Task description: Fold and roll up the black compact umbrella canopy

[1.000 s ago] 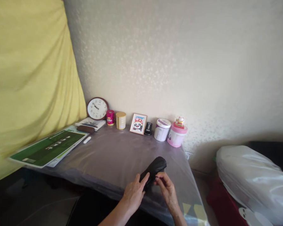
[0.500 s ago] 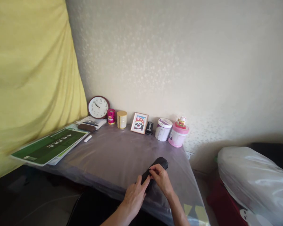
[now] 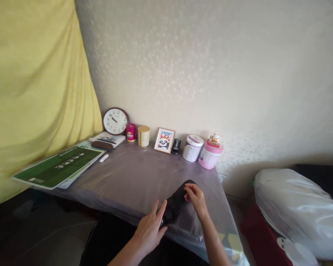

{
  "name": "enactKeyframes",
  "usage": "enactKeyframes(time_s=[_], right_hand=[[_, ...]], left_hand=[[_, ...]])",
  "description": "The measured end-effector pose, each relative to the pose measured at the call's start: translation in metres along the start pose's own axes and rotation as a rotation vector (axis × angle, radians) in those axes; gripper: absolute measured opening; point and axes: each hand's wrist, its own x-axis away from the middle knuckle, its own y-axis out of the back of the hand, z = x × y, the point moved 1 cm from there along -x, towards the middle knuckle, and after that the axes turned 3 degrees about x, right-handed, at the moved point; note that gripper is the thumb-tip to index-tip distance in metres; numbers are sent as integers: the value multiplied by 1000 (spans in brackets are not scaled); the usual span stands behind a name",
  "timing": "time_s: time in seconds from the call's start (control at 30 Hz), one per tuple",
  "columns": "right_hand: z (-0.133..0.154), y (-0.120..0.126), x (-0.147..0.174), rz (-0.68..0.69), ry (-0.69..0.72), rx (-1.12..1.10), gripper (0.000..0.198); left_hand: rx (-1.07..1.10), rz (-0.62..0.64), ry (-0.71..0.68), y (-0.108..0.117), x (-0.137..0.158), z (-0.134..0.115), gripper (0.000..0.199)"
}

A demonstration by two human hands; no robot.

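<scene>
A black folded umbrella [image 3: 175, 202] lies slantwise near the front edge of the table, its far end pointing up and right. A small shiny bit shows at its near end. My left hand [image 3: 151, 227] is beside that near end with fingers spread, the fingertips against or just over the fabric. At the upper right side of the umbrella, my right hand [image 3: 194, 197] has its fingers curled in a pinch at the fabric edge. The exact contact under those fingertips is too small to see.
A plastic-covered table [image 3: 133, 177] holds a clock [image 3: 115, 121], a pink can [image 3: 131, 132], a yellow-lidded canister [image 3: 143, 136], a panda picture [image 3: 164, 140], two tubs [image 3: 192, 148], a brown case [image 3: 102, 145] and a green booklet [image 3: 61, 166]. A bulky plastic bag [image 3: 296, 207] stands right.
My left hand has moved down and left to the umbrella's near end, its fingers spreading. My right hand has shifted right, away from the umbrella's middle. The view has tilted slightly.
</scene>
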Motion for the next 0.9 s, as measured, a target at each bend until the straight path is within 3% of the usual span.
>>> enactKeyframes(time_s=[0.13,0.27,0.37,0.47,0.63,0.73,0.9], right_hand=[[1,4,3,63,119,75,29],[5,-8,6,180,332,323,24],[6,-17,8,232,475,527,30],[5,-23,9,236,524,591,35],[6,-13,17,200,403,316,22],[6,9,27,149,259,130,20],[-10,51,37,23,113,38,32]], left_hand=[[-57,-40,-3,3,3,-1,74],[-89,-77,-31,4,0,-5,79],[-105,-99,-70,2,-3,-7,83],[-118,-98,-103,0,-6,-9,86],[-122,-69,-84,-5,-7,-8,87],[-100,-71,-60,-8,-7,-5,87],[66,-54,-40,-8,-10,1,81]])
